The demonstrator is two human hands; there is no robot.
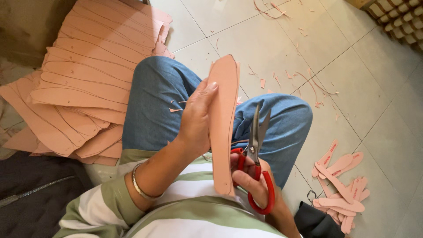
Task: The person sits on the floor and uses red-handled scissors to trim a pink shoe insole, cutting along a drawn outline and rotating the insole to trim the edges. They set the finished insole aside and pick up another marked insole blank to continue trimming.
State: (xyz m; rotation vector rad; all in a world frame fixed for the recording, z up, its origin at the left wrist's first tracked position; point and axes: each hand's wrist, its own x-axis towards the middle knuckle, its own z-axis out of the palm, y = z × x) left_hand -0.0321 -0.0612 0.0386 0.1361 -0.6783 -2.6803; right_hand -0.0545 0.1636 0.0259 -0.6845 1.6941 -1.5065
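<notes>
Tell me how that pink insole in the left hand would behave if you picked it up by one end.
The pink insole probably holds its shape fairly well: the left hand grips only its middle, yet it stands upright without drooping. It looks thin and likely light, like the flat sheets in the stack. It seems unlikely to roll, being flat.

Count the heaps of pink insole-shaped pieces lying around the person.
2. A large stack of pink uncut sheets lies at the left beside the knee; a small pile of pink cut insoles lies on the tiled floor at the right. More may lie outside the view.
</notes>
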